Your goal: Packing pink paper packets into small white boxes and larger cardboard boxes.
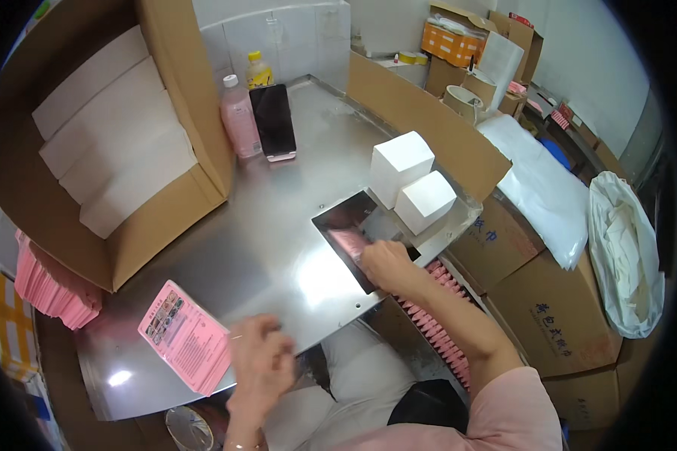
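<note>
My right hand (387, 264) is at a dark rectangular opening (329, 219) in the metal table, its fingers curled and partly hidden. A shiny pink packet (347, 240) shows at those fingers, its near end covered by them. At the table's front edge, my left hand (263, 361) is slightly blurred, fingers loosely bent and apart, with nothing seen in it. Just left of that hand lies a stack of pink printed cards (184, 334). Two white boxes (402, 167) stand beyond the opening, on its right side.
A large open carton (169, 225) holding white boxes (120, 150) stands at left, above more pink cards (53, 282). A phone (274, 120) leans by a pink bottle (239, 116) and a yellow-capped bottle (259, 69). Pink packets (440, 319) lie below the table's right edge, near stacked cartons (557, 316).
</note>
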A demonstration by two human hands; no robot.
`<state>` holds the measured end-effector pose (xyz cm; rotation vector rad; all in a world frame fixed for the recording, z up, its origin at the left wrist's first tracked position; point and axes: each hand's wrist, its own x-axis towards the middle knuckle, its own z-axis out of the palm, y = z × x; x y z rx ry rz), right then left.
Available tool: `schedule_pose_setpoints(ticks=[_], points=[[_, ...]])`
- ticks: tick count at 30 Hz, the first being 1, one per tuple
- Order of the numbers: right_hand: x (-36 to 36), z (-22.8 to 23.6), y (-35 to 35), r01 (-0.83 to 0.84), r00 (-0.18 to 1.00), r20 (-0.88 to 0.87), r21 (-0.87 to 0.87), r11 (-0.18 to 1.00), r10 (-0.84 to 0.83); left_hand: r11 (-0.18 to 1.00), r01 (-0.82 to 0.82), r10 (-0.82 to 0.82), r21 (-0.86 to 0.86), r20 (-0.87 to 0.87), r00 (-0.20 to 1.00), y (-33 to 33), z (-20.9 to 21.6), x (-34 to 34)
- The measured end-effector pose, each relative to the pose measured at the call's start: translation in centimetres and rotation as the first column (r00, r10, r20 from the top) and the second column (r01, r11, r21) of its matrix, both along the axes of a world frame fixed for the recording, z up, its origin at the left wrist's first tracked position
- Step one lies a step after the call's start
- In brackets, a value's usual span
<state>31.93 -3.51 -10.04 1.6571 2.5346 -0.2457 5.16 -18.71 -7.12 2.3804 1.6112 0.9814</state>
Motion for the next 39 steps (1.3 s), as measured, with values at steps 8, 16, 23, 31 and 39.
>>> schedule_pose_setpoints(ticks=[8,16,23,31,39], points=[[6.8,1.8,0.6,0.283,0.958,-0.258,0.795,0.536,-0.122,0.794,-0.599,0.546,-0.106,-0.309,0.778,-3.5,-0.7,-10.4],[8.3,1.0,1.8,0.368,0.888,-0.460,0.689,0.624,-0.015,0.977,-0.100,0.134,-0.188,0.179,0.975,0.9,-0.2,-1.8],[-3.2,1.3,-9.0,-0.344,0.671,-0.333,0.652,0.676,0.663,0.982,0.183,-0.171,-0.040,0.209,0.963,4.5,-2.3,3.3],[-7.8,0.5,-5.0,-0.313,0.895,-0.143,0.475,0.823,0.423,0.984,-0.176,0.178,0.028,-0.090,0.980,5.6,-2.2,5.9],[4.8,2.8,-0.4,0.285,0.958,-0.255,0.796,0.534,-0.132,0.930,-0.357,0.368,0.089,-0.235,0.900,4.6,-2.4,5.1]])
